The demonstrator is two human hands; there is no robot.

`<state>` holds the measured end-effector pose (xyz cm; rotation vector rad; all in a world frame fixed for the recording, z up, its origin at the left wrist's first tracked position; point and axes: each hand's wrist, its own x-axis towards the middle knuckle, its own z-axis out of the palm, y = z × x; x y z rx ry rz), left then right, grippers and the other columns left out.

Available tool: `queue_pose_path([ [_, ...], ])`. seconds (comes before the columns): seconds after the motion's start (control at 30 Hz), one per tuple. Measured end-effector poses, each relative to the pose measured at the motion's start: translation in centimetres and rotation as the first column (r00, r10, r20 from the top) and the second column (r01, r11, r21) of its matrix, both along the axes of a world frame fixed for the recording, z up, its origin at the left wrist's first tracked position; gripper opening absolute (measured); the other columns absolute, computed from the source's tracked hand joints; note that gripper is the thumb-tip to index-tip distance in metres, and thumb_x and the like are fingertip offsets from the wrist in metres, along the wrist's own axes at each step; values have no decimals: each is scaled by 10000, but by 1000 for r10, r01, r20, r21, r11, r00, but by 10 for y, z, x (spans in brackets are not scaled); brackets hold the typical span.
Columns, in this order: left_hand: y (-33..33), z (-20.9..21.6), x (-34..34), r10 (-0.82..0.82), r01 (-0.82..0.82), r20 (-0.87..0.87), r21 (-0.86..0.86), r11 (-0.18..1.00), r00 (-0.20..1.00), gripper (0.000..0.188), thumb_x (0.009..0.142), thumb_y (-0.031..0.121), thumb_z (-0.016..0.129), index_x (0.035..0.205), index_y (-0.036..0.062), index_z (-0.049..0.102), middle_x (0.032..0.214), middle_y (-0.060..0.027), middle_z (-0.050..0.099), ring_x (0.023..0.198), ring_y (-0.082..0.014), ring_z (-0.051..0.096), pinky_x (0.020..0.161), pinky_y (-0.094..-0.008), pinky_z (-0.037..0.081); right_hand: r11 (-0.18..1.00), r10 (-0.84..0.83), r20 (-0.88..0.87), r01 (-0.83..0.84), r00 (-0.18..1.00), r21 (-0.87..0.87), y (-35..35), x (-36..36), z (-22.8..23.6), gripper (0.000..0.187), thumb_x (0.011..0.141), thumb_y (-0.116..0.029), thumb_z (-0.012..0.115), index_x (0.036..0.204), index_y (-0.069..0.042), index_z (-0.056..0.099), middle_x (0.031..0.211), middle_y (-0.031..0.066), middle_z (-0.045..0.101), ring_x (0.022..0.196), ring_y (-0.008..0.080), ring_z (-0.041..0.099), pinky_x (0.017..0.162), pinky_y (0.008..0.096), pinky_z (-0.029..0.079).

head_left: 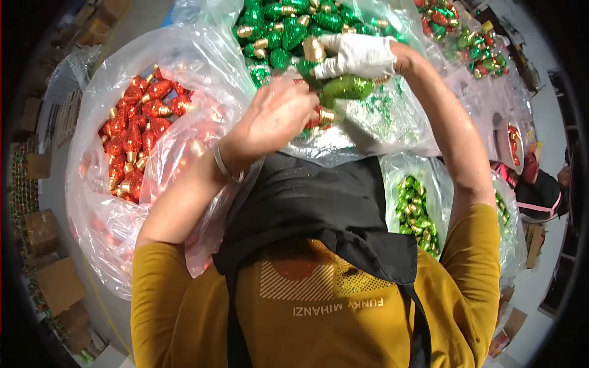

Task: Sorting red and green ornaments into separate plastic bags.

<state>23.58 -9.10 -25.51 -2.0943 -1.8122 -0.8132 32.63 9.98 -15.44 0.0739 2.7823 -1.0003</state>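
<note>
My left hand [273, 113], bare with a bangle at the wrist, is closed around a glittery red bulb-shaped ornament [316, 117] whose gold cap points right. My right hand [359, 56] wears a white glove or wrapping with bare fingertips hard to make out. Its fingers are closed on a green bulb ornament with a gold cap [315, 50], cap upward. Just under that hand is a lighter green bulb ornament [348, 88]; which hand holds it I cannot tell. Both hands meet over a clear plastic bag holding many dark green glitter bulbs [291, 34].
To the left stands a large clear bag of red glitter bulbs [132, 138]. A smaller bag of light green bulbs [417, 211] lies at the right of my black apron [307, 196]. Mixed red and green ornaments [478, 46] sit far right. Cardboard boxes [58, 285] line the left.
</note>
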Motion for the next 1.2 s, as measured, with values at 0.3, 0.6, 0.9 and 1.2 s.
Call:
queue_pose_path([
  [0.3, -19, 28, 14, 37, -25, 90, -131, 991, 995, 193, 775, 203, 659, 767, 22, 592, 882, -126, 541, 893, -318, 533, 764, -408, 453, 961, -116, 551, -46, 827, 271, -27, -26, 14, 490, 876, -437, 579, 1054, 20, 595, 796, 132, 646, 764, 214, 613, 686, 359, 495],
  [0.6, -15, 27, 10, 22, -7, 118, -131, 991, 993, 190, 748, 163, 668, 769, -6, 583, 983, -180, 506, 924, -359, 518, 797, -446, 440, 978, -95, 517, -17, 851, 209, -21, -32, 11, 451, 903, -391, 526, 946, 45, 634, 788, 116, 659, 681, 217, 609, 646, 364, 500],
  [0.9, -8, 34, 15, 51, -8, 201, -212, 977, 978, 180, 763, 140, 655, 820, -16, 585, 992, -194, 496, 955, -379, 517, 792, -463, 447, 838, -70, 459, -197, 886, 508, -30, -40, -3, 387, 924, -334, 441, 967, -6, 641, 777, 135, 642, 793, 239, 645, 659, 335, 505],
  [1.2, -14, 31, 5, 6, 49, 209, -258, 965, 978, 177, 789, 152, 640, 865, 1, 587, 941, -166, 492, 927, -354, 527, 769, -422, 465, 861, -508, -401, 449, 762, -238, -24, 4, 8, 417, 914, -401, 493, 894, 0, 606, 847, 143, 615, 766, 283, 606, 688, 322, 477],
])
